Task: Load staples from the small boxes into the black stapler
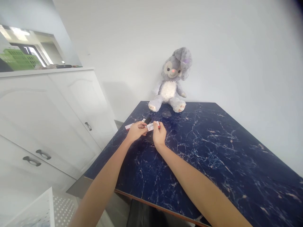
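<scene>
My right hand grips a small white box with red at its right end, thumb on top. My left hand is closed at the box's left end, its fingertips pinching there. Both hands are just above the dark blue marbled table. A second flat red-and-white box lies beyond my left hand, partly covered by it. A small black object shows just behind my left fingers; its kind is too small to tell.
A grey plush rabbit sits at the table's back edge against the wall. White cabinets stand to the left, with a green basket on top. At the lower left is a white perforated basket.
</scene>
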`<state>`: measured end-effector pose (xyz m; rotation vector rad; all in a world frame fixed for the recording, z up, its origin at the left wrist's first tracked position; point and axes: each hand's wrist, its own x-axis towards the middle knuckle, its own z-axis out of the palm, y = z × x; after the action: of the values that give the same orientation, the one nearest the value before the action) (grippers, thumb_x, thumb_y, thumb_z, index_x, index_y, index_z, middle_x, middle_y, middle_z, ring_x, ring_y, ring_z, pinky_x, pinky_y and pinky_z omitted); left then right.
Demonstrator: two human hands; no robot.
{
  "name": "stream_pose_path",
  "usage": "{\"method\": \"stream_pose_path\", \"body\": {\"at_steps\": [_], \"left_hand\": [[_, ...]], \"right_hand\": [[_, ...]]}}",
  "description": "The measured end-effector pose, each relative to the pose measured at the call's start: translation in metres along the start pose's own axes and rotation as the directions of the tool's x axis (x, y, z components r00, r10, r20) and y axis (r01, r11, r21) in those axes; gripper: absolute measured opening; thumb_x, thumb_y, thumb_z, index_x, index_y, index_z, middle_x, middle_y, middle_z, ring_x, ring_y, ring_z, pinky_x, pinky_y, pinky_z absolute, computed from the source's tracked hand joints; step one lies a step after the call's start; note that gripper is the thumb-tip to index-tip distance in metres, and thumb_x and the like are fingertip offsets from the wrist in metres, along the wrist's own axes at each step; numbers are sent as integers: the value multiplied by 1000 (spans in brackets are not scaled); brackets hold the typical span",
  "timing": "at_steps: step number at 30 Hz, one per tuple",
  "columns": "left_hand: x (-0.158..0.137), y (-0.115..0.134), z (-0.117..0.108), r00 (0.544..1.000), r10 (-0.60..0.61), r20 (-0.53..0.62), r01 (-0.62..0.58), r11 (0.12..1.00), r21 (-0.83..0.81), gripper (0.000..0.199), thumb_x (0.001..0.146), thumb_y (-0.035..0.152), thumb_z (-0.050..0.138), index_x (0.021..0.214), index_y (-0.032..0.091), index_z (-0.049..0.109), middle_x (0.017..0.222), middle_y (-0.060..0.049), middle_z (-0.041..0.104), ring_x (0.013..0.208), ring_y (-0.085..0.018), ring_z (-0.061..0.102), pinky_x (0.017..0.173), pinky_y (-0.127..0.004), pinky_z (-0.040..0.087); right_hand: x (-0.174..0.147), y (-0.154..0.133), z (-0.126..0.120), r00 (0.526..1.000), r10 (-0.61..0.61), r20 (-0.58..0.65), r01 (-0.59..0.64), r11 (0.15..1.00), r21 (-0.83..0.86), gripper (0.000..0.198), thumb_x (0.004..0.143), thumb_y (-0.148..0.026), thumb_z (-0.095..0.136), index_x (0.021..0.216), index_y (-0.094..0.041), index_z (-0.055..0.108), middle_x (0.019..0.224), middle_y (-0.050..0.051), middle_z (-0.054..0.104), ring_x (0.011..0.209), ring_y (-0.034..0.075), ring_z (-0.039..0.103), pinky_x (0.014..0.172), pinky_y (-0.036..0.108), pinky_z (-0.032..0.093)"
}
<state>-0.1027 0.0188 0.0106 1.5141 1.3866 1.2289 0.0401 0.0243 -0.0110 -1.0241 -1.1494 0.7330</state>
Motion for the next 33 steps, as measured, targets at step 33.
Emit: {"method": "stream_pose_path", "body": {"at_steps": [33], "left_hand": [[-1,10,-4,990,-116,83,139,911,-388,38,83,14,63,120,13,66,101,-11,75,87,-21,74,90,-42,60]], "right_hand": [[7,11,0,985,132,-115,-125,990,66,43,91,-57,46,81,-18,61,73,0,63,68,16,51,68,26,38]]}}
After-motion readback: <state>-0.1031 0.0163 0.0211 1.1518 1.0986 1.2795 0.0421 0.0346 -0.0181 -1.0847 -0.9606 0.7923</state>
